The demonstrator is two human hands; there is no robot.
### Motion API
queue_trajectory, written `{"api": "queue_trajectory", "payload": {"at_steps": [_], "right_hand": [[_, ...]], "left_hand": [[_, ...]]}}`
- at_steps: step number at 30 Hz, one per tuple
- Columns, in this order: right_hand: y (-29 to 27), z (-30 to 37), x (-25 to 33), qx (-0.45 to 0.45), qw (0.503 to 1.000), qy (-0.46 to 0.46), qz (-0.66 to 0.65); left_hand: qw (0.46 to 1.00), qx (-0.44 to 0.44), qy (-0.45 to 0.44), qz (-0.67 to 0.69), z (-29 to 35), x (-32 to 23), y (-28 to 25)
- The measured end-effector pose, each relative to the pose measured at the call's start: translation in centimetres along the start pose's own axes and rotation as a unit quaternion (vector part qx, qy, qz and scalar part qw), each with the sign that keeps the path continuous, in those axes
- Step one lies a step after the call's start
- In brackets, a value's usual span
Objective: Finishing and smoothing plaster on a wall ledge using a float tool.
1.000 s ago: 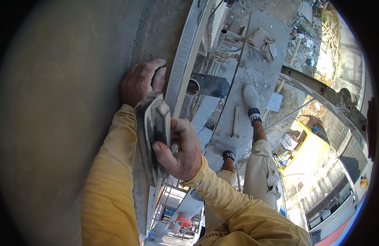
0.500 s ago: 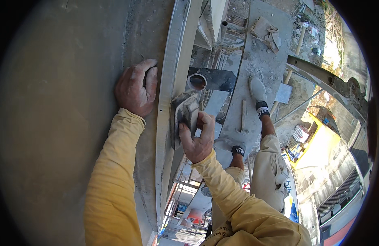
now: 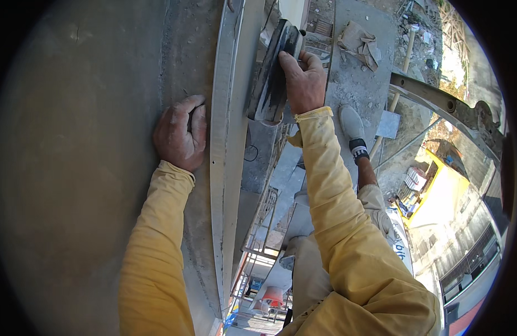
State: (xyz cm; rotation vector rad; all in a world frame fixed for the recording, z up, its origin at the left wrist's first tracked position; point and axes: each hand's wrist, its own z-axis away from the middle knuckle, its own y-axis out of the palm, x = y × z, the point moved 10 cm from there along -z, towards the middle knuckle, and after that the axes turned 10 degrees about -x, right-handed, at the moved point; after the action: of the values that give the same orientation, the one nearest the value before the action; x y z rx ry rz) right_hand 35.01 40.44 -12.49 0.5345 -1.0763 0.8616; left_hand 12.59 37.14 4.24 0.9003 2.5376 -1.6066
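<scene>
My right hand [image 3: 306, 85] grips a plastering float [image 3: 274, 75] with a dark, smeared body, thumb on its near side. The float is held lengthwise against or just beside the pale side face [image 3: 231, 145] of a long cement edge; whether it touches cannot be made out. A grey metal strip [image 3: 218, 120] runs along that edge. On the grey cement surface [image 3: 90, 157] left of the strip rests my left hand [image 3: 180, 133], dusty, with its fingers curled in. Its palm is hidden, so anything inside it does not show.
Below on the right lies a scaffold plank [image 3: 348, 61] with rubble and a crumpled paper bag [image 3: 360, 45]; my shoe [image 3: 352, 122] stands on it. A metal brace [image 3: 437, 98] crosses at right. Far below are a red bucket [image 3: 273, 297] and a yellow-edged sheet [image 3: 440, 190].
My right hand has carried the float farther up along the edge, away from me. The left hand stays nearly in place. My right arm now covers the hammer on the plank.
</scene>
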Motion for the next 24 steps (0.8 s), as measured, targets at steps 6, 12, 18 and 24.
{"api": "queue_trajectory", "payload": {"at_steps": [6,12,18,24], "right_hand": [[1.8,2.9,-3.7,0.081,0.974,0.176,-0.115],[1.0,9.8,-7.1,0.107,0.971,0.214,-0.030],[-5.2,21.8,-8.8,0.101,0.971,0.201,-0.083],[-2.5,16.9,-2.9,0.084,0.983,-0.146,0.080]], "left_hand": [[1.000,0.003,0.000,-0.009,0.0,0.1,-0.1],[0.999,0.040,-0.032,-0.003,0.5,0.9,0.2],[0.999,0.037,-0.024,0.003,0.4,0.8,0.3],[0.999,0.009,-0.027,0.023,0.4,0.8,0.2]]}}
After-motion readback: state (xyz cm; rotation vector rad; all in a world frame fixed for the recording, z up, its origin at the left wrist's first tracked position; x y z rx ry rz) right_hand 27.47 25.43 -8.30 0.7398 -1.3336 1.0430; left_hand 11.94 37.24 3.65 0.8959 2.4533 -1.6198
